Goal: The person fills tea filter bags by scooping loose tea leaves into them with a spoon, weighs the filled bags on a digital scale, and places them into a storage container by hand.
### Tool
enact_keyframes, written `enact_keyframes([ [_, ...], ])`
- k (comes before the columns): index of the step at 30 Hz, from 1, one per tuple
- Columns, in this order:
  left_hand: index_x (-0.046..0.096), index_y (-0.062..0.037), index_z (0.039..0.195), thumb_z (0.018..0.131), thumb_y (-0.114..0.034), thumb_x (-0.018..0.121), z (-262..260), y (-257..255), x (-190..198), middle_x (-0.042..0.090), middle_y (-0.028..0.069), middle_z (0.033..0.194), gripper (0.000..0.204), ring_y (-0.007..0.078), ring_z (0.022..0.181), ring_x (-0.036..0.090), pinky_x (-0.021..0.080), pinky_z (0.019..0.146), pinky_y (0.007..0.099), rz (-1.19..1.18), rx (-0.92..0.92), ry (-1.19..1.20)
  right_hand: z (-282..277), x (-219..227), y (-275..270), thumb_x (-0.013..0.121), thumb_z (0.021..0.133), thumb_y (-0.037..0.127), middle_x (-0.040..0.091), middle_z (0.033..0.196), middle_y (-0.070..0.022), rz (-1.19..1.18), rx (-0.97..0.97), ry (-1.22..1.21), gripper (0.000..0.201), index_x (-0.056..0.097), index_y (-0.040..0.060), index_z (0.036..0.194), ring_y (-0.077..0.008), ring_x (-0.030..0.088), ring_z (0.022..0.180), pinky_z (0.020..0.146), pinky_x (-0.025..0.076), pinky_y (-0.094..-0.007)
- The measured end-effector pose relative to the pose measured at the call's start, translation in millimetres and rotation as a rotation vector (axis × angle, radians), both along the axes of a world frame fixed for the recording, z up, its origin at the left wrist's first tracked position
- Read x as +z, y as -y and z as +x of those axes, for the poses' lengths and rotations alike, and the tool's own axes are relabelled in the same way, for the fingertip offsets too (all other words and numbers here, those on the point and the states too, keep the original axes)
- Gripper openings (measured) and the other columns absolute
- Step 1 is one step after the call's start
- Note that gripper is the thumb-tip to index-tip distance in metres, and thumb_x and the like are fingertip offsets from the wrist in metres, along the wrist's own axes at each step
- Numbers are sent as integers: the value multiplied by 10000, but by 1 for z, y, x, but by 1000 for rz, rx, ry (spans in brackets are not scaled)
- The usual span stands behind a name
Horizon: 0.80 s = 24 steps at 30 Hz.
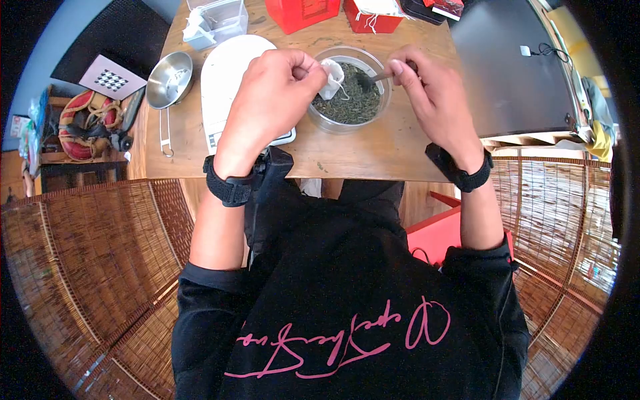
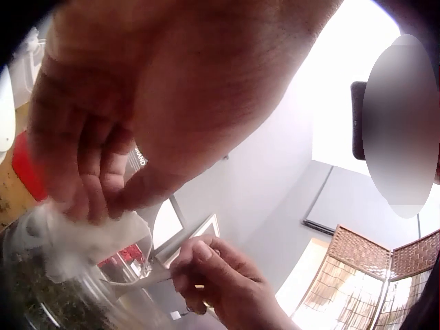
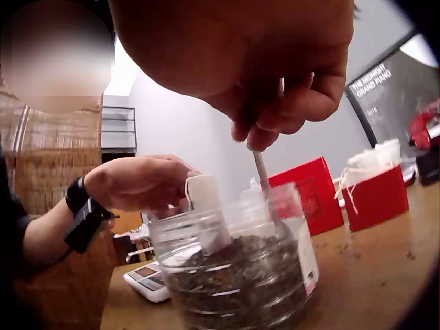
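Note:
A clear round tub holds dark green dried leaves. My left hand pinches a small white pouch by its top, over the tub's left part; a thin string hangs from it. My right hand grips the handle of a metal spoon, whose bowl end rests in the leaves. In the right wrist view the pouch hangs upright inside the near rim, and the spoon slants down from my right hand.
A white scale lies left of the tub, partly under my left forearm. Farther left is a metal pan with small white bits. Behind stand a clear plastic box, a red box and another red box with white pouches.

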<state>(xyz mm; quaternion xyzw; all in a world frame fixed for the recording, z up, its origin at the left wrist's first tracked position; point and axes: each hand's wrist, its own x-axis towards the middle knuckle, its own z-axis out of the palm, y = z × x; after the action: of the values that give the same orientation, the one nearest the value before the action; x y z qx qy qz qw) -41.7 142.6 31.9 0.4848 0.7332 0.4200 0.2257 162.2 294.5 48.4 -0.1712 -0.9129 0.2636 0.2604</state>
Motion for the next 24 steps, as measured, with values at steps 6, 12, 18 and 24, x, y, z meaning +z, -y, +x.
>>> enact_keyframes([
  [6, 717, 14, 986, 1021, -266, 665, 3, 1, 1, 698, 32, 839, 286, 64, 718, 631, 566, 639, 249, -36, 21, 121, 7, -25, 8, 542, 1094, 247, 637, 817, 15, -347, -79, -59, 256, 673, 33, 1044, -71, 543, 726, 657, 443, -237],
  [12, 709, -3, 1028, 1033, -266, 641, -3, 2, 7, 698, 20, 882, 273, 68, 777, 643, 560, 640, 238, -113, 13, 163, 8, -42, 12, 537, 1095, 261, 639, 800, 21, -629, -196, -190, 269, 687, 45, 1040, -43, 487, 664, 600, 401, -217],
  [18, 741, 37, 1016, 948, -213, 664, -6, 4, 16, 682, 34, 721, 271, 87, 624, 623, 501, 582, 265, -7, 52, 242, 14, -51, 12, 538, 1101, 289, 649, 822, 20, -905, -256, -385, 259, 670, 68, 1076, -28, 476, 655, 586, 380, -204],
  [24, 707, -29, 1019, 1022, -244, 642, -11, 4, 16, 695, -10, 894, 225, 45, 751, 638, 513, 595, 209, -95, -22, 189, 30, -31, -5, 535, 1099, 339, 656, 822, 16, -809, -263, -384, 291, 673, 85, 1073, -24, 497, 662, 588, 380, -198],
])
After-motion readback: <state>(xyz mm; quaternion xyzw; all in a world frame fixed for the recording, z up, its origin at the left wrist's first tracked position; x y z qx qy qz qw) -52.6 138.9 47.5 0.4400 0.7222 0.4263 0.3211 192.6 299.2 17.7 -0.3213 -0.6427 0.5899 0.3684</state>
